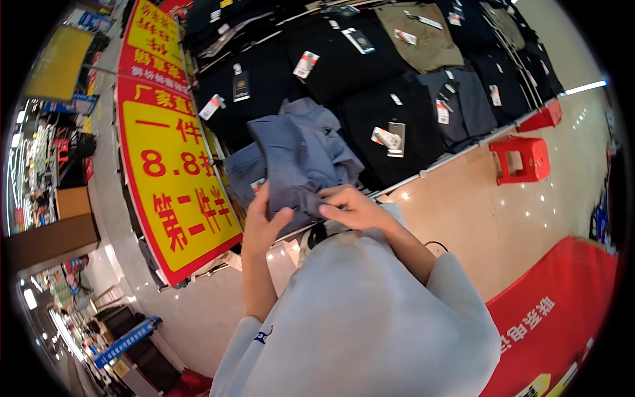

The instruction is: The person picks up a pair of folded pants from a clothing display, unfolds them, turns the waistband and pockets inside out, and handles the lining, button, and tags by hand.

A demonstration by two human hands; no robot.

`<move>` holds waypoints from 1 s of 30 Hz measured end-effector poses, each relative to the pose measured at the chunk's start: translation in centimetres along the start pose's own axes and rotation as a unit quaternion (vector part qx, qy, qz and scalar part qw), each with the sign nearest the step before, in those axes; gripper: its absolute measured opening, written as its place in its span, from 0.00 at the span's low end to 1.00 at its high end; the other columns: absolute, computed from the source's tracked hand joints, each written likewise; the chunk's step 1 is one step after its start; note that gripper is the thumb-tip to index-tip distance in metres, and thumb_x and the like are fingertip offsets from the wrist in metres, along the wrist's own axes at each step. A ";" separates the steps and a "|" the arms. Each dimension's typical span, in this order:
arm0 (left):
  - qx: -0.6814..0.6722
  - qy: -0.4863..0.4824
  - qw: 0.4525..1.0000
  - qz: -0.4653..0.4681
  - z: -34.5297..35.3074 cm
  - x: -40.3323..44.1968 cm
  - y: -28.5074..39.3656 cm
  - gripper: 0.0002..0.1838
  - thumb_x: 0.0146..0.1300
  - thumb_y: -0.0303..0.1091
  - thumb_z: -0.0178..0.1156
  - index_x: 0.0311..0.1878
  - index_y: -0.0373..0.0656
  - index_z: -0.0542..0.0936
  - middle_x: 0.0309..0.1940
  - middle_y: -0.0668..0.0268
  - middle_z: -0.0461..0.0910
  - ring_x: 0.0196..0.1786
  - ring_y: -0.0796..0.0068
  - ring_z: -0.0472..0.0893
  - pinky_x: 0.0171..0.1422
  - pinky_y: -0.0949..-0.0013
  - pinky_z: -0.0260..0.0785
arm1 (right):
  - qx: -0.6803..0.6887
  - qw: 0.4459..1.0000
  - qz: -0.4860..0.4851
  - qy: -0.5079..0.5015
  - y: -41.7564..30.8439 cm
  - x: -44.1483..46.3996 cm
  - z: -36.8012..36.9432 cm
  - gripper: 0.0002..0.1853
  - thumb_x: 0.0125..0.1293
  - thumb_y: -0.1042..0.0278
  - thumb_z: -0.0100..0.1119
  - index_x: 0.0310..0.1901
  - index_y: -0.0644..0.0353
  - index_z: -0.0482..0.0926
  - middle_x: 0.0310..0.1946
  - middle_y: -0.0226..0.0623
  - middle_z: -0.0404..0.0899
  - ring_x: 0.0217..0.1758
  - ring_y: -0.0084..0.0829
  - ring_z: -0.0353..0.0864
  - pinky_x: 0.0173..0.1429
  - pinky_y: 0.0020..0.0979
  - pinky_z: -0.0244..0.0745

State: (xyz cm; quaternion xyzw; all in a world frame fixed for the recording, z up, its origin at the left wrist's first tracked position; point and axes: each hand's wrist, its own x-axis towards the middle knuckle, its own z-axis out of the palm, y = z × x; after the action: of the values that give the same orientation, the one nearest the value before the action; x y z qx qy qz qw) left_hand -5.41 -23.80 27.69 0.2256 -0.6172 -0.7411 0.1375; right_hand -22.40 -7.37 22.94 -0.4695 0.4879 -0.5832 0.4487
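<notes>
A crumpled blue-grey garment [301, 155] lies at the near edge of the display, partly lifted towards me. At its lower left edge, my left hand [263, 218] pinches the cloth between thumb and fingers. My right hand [347, 206] grips the garment's lower right edge, with the fingers curled round the fabric. Beneath and to the left is more blue-grey cloth [243, 171] with a small tag, partly covered by the garment. Folded black trousers [390, 109] with tags lie just to the right.
Stacks of dark folded clothes fill the display, with an olive pair [420, 40] at the back. A red and yellow sign [175, 159] borders the left. To the right are a red stool [522, 161] and a red covered surface [555, 311].
</notes>
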 end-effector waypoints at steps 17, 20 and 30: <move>0.307 -0.151 0.938 0.060 4.5 -1.6 1.7 0.07 0.63 0.31 0.65 0.39 0.38 0.81 0.33 0.55 0.77 0.36 0.51 0.78 0.41 0.58 0.70 | -0.263 0.957 -0.014 -0.125 3.7 -1.1 1.1 0.14 0.57 0.57 0.70 0.38 0.57 0.82 0.35 0.41 0.83 0.38 0.47 0.82 0.40 0.42 0.73; 0.289 -0.149 0.943 0.070 5.9 -1.6 2.0 0.09 0.63 0.31 0.65 0.43 0.37 0.80 0.33 0.55 0.77 0.36 0.53 0.78 0.41 0.59 0.70 | -0.223 0.966 0.004 -0.133 2.3 -1.3 0.1 0.13 0.55 0.60 0.70 0.38 0.56 0.81 0.33 0.40 0.80 0.39 0.43 0.80 0.42 0.41 0.73; 0.207 -0.129 0.970 -0.022 2.6 -2.3 2.5 0.41 0.56 0.35 0.73 0.73 0.42 0.68 0.49 0.59 0.83 0.49 0.63 0.81 0.58 0.67 0.73 | -0.018 0.996 0.009 0.086 0.7 -0.9 -0.5 0.13 0.65 0.80 0.54 0.50 0.65 0.81 0.42 0.36 0.83 0.47 0.27 0.80 0.56 0.31 0.74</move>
State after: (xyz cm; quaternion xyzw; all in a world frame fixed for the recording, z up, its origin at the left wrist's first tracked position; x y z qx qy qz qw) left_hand -4.97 -20.98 30.85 0.1649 -0.7646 -0.6230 -0.0091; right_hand -22.69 -6.48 22.07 -0.4211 0.5395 -0.6088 0.4013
